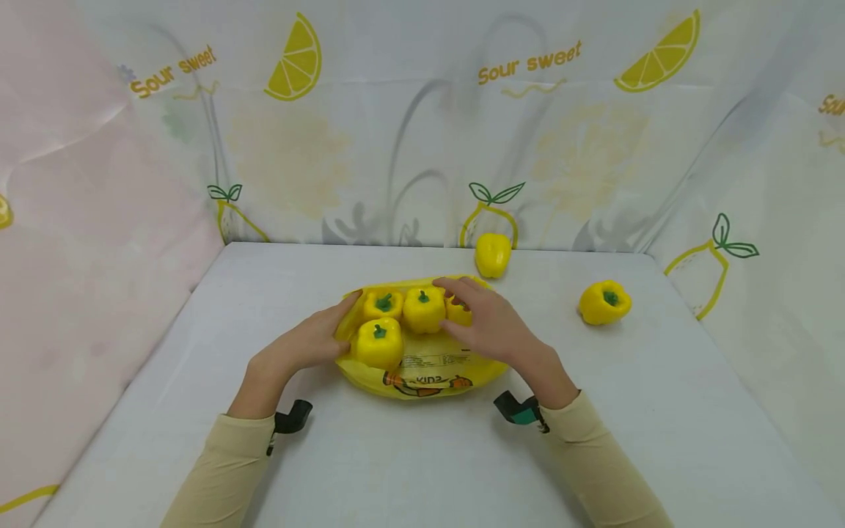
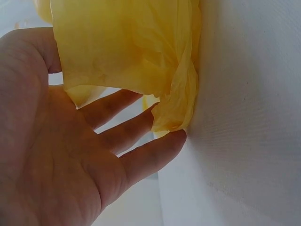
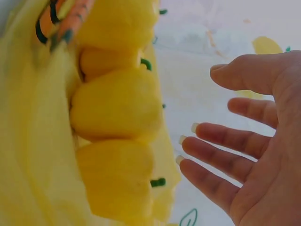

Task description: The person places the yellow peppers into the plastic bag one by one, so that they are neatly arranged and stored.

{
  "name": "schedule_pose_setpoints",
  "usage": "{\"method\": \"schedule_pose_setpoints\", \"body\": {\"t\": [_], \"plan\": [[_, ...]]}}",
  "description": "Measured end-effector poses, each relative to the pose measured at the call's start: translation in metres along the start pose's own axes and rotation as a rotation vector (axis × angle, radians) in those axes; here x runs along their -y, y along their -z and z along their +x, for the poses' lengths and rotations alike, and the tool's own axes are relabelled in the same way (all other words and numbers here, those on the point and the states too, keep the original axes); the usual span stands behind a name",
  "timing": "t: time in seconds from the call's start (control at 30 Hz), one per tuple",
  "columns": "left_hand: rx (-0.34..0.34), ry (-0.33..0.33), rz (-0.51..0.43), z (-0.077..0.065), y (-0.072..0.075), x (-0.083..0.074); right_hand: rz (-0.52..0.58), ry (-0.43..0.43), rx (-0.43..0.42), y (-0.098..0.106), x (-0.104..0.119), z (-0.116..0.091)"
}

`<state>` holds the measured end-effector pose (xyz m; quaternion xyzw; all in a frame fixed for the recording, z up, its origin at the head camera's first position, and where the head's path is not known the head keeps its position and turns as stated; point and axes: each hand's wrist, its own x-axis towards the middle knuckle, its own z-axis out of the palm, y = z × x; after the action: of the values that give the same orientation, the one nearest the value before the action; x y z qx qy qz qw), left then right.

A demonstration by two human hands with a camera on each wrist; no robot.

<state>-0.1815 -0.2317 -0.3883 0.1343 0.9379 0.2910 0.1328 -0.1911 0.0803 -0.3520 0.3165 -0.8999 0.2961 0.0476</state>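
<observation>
A yellow plastic bag (image 1: 422, 385) with printed orange figures lies spread on the table, holding several yellow bell peppers (image 1: 379, 343) with green stems. My left hand (image 1: 317, 339) is at the bag's left side, its spread fingers against the crumpled plastic (image 2: 176, 94) in the left wrist view. The bag's edge hides part of its thumb and fingertips. My right hand (image 1: 491, 319) hovers over the right part of the bag, partly covering a pepper (image 1: 458, 312). In the right wrist view its fingers (image 3: 221, 143) are spread and hold nothing, apart from the row of peppers (image 3: 115, 106).
One loose yellow bell pepper (image 1: 493, 254) lies behind the bag by the back curtain (image 1: 396, 132). Another loose pepper (image 1: 604, 302) rests on the white table (image 1: 422, 469) to the right. Lemon-printed curtains surround the table at the back and sides.
</observation>
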Motion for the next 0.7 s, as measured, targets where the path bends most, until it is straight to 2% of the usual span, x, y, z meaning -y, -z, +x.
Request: {"method": "schedule_pose_setpoints", "body": {"t": [0.47,0.7], "plan": [[0.004,-0.001,0.000,-0.001,0.001,0.000,0.023,-0.074,-0.098,0.030,-0.042,-0.004],[0.008,0.007,0.005,0.000,0.001,0.000,-0.010,-0.200,-0.088,0.042,-0.066,-0.009]]}}
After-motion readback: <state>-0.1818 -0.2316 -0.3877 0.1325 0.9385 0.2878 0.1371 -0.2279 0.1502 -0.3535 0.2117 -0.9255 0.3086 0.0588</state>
